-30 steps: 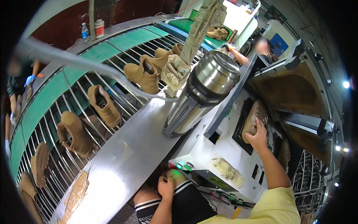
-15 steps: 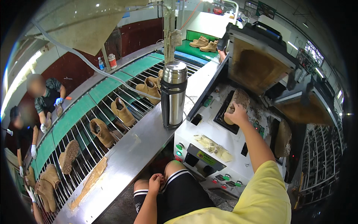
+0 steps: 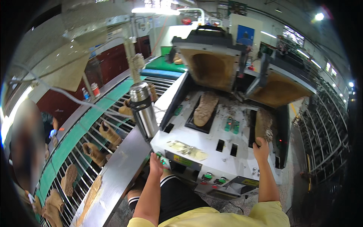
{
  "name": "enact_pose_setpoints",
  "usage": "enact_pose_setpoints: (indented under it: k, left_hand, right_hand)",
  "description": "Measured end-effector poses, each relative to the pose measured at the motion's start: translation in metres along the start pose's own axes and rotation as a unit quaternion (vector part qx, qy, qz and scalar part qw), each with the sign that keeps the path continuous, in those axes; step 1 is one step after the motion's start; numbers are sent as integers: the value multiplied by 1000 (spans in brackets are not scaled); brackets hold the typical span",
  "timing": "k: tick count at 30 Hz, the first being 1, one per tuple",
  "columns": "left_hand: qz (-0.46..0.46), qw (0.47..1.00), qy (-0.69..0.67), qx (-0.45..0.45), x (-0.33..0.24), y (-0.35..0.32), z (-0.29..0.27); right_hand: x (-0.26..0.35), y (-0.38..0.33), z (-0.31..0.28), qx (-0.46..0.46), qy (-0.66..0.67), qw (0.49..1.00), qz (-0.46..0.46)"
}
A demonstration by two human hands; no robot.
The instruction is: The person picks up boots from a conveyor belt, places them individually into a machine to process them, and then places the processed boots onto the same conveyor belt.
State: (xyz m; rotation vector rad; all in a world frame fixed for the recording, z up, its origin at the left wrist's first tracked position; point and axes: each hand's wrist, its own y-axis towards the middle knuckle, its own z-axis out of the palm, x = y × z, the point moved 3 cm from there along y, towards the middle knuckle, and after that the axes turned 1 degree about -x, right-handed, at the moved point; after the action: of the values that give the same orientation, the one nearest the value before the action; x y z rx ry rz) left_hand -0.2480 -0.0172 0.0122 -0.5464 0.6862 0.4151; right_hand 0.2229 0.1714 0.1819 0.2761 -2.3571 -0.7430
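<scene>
A white press machine (image 3: 196, 145) stands in front of me with two dark cavities and both padded lids (image 3: 211, 68) raised. A tan shoe sole (image 3: 205, 109) lies in the left cavity. A second tan sole (image 3: 264, 125) lies in the right cavity, and my right hand (image 3: 261, 146) grips its near end with curled fingers. My left hand (image 3: 155, 164) rests at the machine's front left corner, fingertips on a green button (image 3: 163, 162), holding nothing.
A steel vacuum flask (image 3: 145, 109) stands upright on the metal ledge (image 3: 113, 178) left of the machine. Beyond it a roller conveyor (image 3: 75, 151) carries several tan boots (image 3: 109, 133). Another person sits at far left. Wire racks (image 3: 325, 143) stand at right.
My right hand has moved from the sole in the left cavity to the one in the right cavity. My left hand has risen from my knee to the green button.
</scene>
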Motion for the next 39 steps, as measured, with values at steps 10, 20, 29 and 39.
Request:
enact_pose_setpoints:
  k: [10, 20, 29, 39]
  left_hand:
    - [4, 997, 32, -69, 6, -108, -183]
    - [118, 968, -185, -126, -17, -206, -223]
    - [66, 975, -140, -156, -11, -186, -251]
    - [39, 994, 43, -89, -12, -179, -234]
  right_hand:
    - [-51, 44, -25, 18, -104, 984, 141]
    - [-39, 136, -6, 229, -185, 914, 279]
    - [-4, 14, -38, -136, -90, 980, 111]
    - [46, -96, 5, -89, 293, 935, 176]
